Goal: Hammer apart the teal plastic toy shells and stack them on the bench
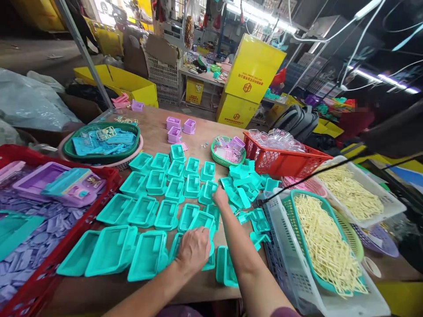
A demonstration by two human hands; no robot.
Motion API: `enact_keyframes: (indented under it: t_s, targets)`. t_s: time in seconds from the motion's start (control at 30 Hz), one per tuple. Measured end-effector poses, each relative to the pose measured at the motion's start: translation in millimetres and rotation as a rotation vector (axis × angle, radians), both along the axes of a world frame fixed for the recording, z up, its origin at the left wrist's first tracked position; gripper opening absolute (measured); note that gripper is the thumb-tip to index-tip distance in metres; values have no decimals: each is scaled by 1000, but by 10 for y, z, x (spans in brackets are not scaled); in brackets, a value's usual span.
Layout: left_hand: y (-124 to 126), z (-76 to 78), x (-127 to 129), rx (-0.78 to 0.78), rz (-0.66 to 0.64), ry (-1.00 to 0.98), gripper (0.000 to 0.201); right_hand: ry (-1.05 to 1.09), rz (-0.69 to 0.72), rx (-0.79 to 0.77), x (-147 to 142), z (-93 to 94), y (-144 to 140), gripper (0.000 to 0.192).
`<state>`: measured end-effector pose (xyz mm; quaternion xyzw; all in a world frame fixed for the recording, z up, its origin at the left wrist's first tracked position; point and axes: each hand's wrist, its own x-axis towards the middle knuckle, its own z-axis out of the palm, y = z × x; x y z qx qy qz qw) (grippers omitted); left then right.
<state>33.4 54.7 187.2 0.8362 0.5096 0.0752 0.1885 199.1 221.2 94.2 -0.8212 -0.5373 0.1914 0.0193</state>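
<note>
Rows of teal plastic box shells (147, 255) lie across the table, larger ones near me and smaller ones further off. My left hand (194, 248) is closed on the edge of a teal box shell (202, 219) at the near right of the rows; its fingertips are partly hidden. Further out, my right hand (220, 197) grips a small teal box shell (208, 192) by its right side. Just right of that hand is a loose pile of teal parts (243, 182). Another teal shell (226, 266) lies below my right forearm.
A red crate (112, 176) of purple parts stands at left, near a green basket (134, 143) of blue pieces. At right are a red crate (280, 163) of clear parts and a teal basket (289, 207) of pale yellow strips. Purple boxes (174, 134) sit at the back.
</note>
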Motion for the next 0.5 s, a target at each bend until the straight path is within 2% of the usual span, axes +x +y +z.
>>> enact_keyframes:
  t_s: [0.17,0.23,0.4,0.5]
  targets:
    - [385,-10,73,32,122,-36,17,41,35,50,128,-177,194,45]
    - [553,-9,129,45,153,-52,16,71,46,68,177,-207,285,40]
    - [995,20,225,35,227,-49,17,163,16,202,244,-240,781,41]
    - [1442,89,237,29,307,-23,19,289,74,248,224,-297,1043,38]
